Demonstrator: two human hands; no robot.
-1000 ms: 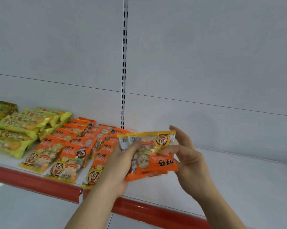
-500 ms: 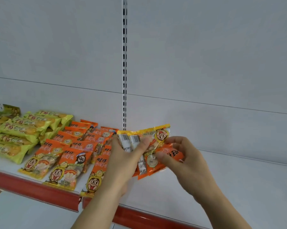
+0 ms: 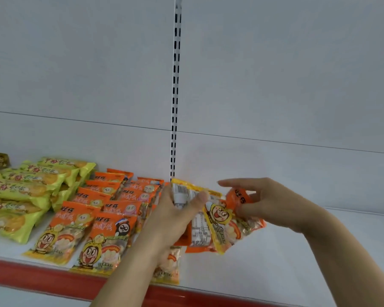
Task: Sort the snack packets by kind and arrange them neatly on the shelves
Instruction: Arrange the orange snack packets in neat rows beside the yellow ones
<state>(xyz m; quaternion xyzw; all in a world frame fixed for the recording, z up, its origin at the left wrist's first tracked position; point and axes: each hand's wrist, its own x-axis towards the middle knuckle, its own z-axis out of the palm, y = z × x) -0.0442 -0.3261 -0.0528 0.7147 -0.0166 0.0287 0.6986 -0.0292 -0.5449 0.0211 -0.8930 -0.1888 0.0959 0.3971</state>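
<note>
Orange packets (image 3: 211,227) gripped from both sides: left hand (image 3: 175,216) and right hand (image 3: 273,202), fingers curled.

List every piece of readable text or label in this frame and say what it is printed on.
"旺仔": on the orange packet in the right hand, upside down.
"旺仔", with "小馒头" below: on the orange packets on the shelf.
Red characters on the green-yellow packets: too blurred to read.
Barcode and print on the packet back in the left hand: too small to read.
</note>
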